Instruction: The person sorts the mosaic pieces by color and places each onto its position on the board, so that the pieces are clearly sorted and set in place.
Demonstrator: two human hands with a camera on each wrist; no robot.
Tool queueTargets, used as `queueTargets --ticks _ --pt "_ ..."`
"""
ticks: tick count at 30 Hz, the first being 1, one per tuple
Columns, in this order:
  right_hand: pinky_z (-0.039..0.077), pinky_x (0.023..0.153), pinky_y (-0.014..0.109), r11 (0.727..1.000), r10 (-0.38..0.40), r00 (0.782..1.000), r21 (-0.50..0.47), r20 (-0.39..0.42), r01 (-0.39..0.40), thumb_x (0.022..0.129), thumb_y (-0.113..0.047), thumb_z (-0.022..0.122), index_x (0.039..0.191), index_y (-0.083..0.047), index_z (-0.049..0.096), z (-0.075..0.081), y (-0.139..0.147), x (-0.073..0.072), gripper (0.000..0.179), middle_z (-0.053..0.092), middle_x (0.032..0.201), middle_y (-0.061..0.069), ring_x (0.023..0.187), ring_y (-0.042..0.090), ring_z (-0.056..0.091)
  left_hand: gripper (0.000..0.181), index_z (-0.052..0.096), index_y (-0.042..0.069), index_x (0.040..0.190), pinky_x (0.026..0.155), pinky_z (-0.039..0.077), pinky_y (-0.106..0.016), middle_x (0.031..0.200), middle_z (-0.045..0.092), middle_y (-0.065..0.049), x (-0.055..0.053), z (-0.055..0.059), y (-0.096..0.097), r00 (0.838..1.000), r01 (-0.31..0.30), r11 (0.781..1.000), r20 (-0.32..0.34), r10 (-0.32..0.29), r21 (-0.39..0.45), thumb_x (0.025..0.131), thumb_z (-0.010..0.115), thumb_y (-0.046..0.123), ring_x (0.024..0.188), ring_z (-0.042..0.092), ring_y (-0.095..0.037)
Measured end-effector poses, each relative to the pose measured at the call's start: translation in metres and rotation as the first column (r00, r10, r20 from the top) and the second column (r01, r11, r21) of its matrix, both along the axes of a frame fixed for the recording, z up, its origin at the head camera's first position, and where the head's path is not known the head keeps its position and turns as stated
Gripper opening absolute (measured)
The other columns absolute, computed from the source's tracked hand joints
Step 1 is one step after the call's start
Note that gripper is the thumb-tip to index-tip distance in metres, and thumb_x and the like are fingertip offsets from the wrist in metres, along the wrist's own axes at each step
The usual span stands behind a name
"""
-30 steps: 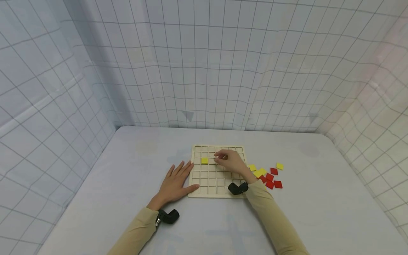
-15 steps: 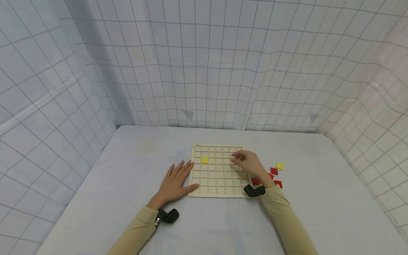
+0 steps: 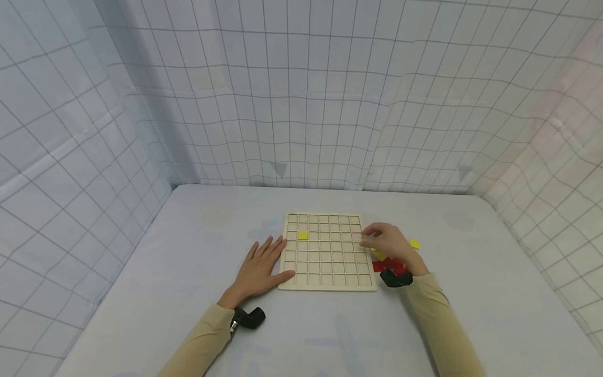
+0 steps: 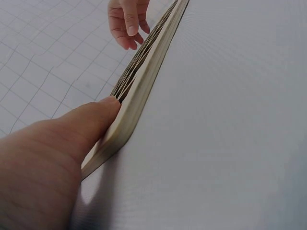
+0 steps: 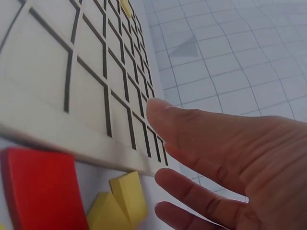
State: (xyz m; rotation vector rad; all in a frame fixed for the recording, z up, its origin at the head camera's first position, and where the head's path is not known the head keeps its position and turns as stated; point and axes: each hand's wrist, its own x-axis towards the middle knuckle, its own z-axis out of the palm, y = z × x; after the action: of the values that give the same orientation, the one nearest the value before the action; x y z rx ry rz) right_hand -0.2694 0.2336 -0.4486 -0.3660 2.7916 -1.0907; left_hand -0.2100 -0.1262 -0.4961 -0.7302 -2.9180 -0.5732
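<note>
A pale wooden grid board [image 3: 325,251] lies on the white table, one yellow square tile [image 3: 303,235] set in a cell towards its upper left. My left hand [image 3: 258,269] rests flat with spread fingers at the board's left edge; in the left wrist view its thumb [image 4: 91,122] lies on the board's corner. Over the board's right edge hovers my right hand [image 3: 387,241], fingers loosely bent and holding nothing. Beneath and beside it lie red tiles [image 3: 394,266] and yellow tiles [image 3: 379,255], partly hidden by the hand. The right wrist view shows a red tile [image 5: 43,189] close up.
A single yellow tile [image 3: 414,244] lies right of the right hand. White cloth walls with a grid pattern [image 3: 301,104] stand behind and at both sides of the table [image 3: 212,220]. Black wrist cameras [image 3: 249,318] sit on both wrists.
My right hand has moved right, from above the middle of the board to its right edge over the tiles. My left hand and the yellow tile in the board stay in place.
</note>
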Motion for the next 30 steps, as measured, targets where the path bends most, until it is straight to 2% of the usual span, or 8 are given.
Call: queueTargets --ticks 6,19,30 --pt "0.046 0.086 0.044 0.999 0.015 1.0 0.037 0.02 -0.016 0.079 -0.024 0.078 0.106 -0.008 0.068 -0.006 0.014 -0.003 0.033 0.063 0.107 0.007 0.1 0.028 0.055 0.087 0.025 0.009 0.151 0.112 0.002 -0.05 0.155 0.023 -0.005 0.0 0.0 0.0 1.0 -0.005 1.0 0.002 0.005 0.002 0.087 0.052 0.062 0.142 0.012 -0.027" --pt "0.045 0.081 0.041 0.998 0.033 0.997 0.055 0.063 -0.036 0.08 -0.022 0.078 0.106 -0.005 0.068 -0.004 0.025 -0.003 0.032 0.061 0.104 0.009 0.094 0.027 0.052 0.087 0.025 0.009 0.151 0.112 0.002 -0.05 0.155 0.022 -0.005 0.0 0.001 0.0 1.0 0.001 1.0 0.003 -0.001 -0.003 0.088 0.052 0.062 0.143 0.011 -0.027" --pt "0.048 0.063 0.032 1.0 -0.015 0.992 0.018 0.125 0.012 0.083 -0.018 0.074 0.102 -0.005 0.067 -0.005 0.022 -0.006 0.024 0.058 0.092 0.007 0.081 0.023 0.053 0.087 0.023 0.01 0.152 0.112 0.0 -0.048 0.155 0.021 -0.004 0.001 0.001 0.0 1.0 -0.003 1.0 0.019 0.003 -0.006 0.088 0.051 0.062 0.143 0.01 -0.025"
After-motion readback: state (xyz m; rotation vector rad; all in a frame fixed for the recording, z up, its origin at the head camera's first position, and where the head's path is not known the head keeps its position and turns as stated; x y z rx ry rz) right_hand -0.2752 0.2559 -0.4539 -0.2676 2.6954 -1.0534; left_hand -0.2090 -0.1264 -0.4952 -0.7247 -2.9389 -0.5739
